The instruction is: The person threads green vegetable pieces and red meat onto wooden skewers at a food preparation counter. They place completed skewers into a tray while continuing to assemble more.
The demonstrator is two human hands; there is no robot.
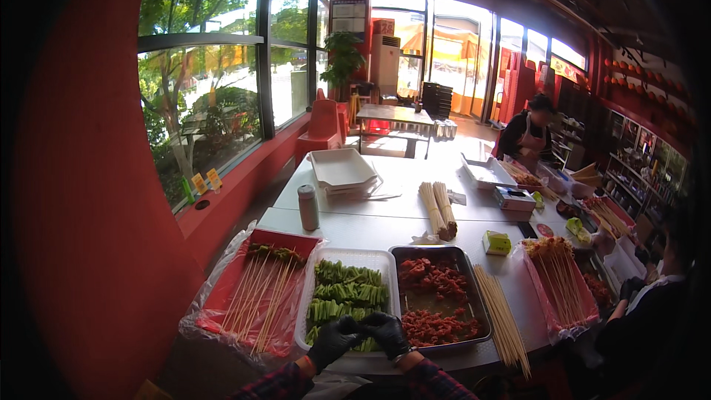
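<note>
My left hand (pixel 335 341) and my right hand (pixel 385 334), both in black gloves, meet fingertip to fingertip over the near edge of a white plastic tray (pixel 395 266). Rows of cut green vegetable pieces (pixel 349 293) lie in that tray. Whether something small is pinched between the fingers cannot be told. Right of it, a dark-rimmed metal tray (pixel 482 303) holds chopped red meat (pixel 439 328) in two heaps. To the left, a red tray lined with clear plastic (pixel 222 303) holds skewers (pixel 276 297) with green and dark food at their far ends. Loose bamboo skewers (pixel 502 319) lie beside the metal tray.
Beyond the trays stand a capped bottle (pixel 308 208), stacked white trays (pixel 341 169), bundled skewers (pixel 437 208) and a green-yellow box (pixel 496 243). Another skewer tray (pixel 561 289) lies at right, near a seated person (pixel 644 316). Another person in an apron (pixel 527 133) works at the far right.
</note>
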